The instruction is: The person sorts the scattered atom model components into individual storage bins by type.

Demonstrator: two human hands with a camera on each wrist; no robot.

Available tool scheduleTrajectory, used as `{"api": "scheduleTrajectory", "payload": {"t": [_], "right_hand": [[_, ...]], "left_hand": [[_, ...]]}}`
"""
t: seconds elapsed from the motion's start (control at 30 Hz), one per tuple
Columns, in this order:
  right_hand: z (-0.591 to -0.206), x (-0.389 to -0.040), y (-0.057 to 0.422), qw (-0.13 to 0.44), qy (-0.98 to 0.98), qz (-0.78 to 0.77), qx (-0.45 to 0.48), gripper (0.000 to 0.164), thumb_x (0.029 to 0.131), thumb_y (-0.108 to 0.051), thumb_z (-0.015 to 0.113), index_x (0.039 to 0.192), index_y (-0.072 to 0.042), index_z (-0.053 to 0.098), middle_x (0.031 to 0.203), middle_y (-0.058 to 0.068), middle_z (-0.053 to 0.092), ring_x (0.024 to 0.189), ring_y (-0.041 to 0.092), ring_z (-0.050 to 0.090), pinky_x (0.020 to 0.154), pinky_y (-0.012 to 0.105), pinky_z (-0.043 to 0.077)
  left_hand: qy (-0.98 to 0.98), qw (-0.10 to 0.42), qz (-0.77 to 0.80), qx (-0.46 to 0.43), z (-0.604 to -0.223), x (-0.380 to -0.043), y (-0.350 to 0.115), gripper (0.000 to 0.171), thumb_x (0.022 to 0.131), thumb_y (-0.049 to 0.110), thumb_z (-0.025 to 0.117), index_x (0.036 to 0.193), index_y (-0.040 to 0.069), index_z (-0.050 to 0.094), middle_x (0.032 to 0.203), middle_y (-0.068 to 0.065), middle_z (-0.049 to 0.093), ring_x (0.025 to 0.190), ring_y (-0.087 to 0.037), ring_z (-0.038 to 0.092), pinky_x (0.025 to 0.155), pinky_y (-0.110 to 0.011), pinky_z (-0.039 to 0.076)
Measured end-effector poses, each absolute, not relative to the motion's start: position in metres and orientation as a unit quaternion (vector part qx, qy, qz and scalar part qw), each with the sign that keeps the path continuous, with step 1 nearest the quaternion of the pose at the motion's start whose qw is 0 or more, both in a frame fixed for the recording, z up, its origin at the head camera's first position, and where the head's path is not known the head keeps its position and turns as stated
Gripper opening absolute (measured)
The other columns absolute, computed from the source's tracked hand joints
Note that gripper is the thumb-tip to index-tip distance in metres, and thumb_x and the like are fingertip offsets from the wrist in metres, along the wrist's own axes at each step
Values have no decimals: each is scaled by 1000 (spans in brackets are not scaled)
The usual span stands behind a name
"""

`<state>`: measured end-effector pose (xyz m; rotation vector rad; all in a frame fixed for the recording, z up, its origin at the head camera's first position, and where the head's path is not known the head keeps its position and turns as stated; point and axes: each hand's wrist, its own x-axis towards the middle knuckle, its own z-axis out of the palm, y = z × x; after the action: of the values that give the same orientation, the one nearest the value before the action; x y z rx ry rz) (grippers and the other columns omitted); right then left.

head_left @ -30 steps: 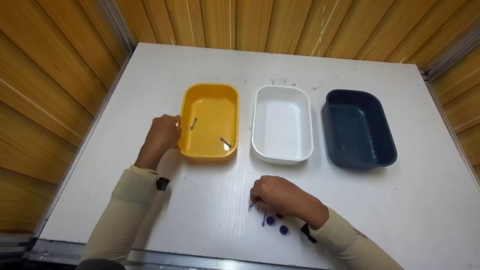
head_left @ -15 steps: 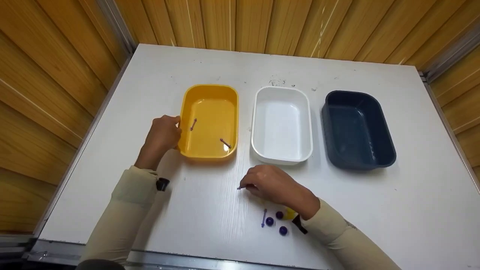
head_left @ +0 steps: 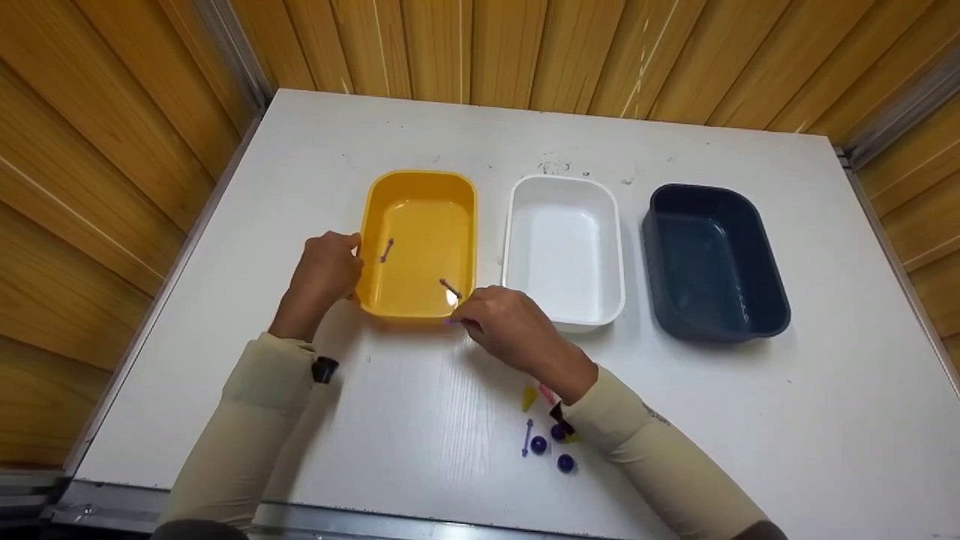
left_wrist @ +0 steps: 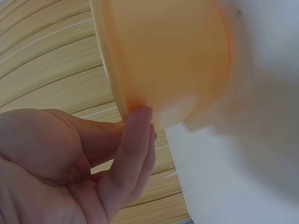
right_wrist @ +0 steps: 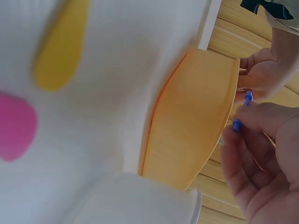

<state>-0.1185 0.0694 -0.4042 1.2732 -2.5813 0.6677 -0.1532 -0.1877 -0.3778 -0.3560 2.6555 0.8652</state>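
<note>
At the left side of the yellow container [head_left: 420, 232], my left hand [head_left: 324, 264] pinches the rim between thumb and fingers; the left wrist view shows fingertips against the outer wall. My right hand [head_left: 510, 326] is over the container's near right corner. Thumb and finger pinch a small purple-blue stick with knobbed ends [right_wrist: 237, 124], partly hidden by the fingertips. Inside the yellow container lie two similar sticks, one at the left [head_left: 387, 250] and a darker-looking one [head_left: 450, 287] near the right wall.
A white container [head_left: 566, 255] and a dark blue container [head_left: 712, 262] stand to the right. Near the front lie another purple stick [head_left: 527, 438], purple balls [head_left: 538, 445], a yellow piece [head_left: 529, 397] and a pink piece [head_left: 547, 393], partly under the right forearm.
My right hand has picked the stick up off the table and carried it forward and left to the yellow container. The left hand keeps its hold on the rim.
</note>
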Motion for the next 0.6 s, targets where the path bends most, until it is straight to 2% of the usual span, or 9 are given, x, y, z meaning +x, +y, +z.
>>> {"api": "scheduleTrajectory", "payload": {"t": [0.1,0.27,0.47,0.6], "right_hand": [[-403,-122,62,112,-870,222,425,10,85,-10,70,89,-15,78,84,-2,74,78,12,68,71,24,56],[-403,-126,50,115,-876,220,414,9,87,-15,69,89,-15,78,83,-2,73,79,13,68,72,24,56],[-405,-131,39,115,-877,211,415,12,88,-13,67,91,-15,78,85,-2,73,86,15,69,79,26,57],[-406,-134,36,111,-876,214,418,13,87,-9,67,92,-14,78,86,-1,74,81,15,69,75,26,57]], "left_hand": [[936,151,299,-112,-378,-153,-188,44,98,10,51,142,9,47,118,-15,61,77,-23,63,55,-21,53],[937,140,303,-105,-378,-152,-189,45,97,9,50,143,9,45,124,-17,60,75,-22,66,54,-20,53],[935,141,309,-102,-377,-152,-189,39,97,8,49,136,7,52,113,-17,60,76,-23,64,56,-21,54],[933,149,310,-107,-377,-152,-189,41,97,9,49,139,8,50,121,-17,59,79,-24,64,59,-23,55]]}}
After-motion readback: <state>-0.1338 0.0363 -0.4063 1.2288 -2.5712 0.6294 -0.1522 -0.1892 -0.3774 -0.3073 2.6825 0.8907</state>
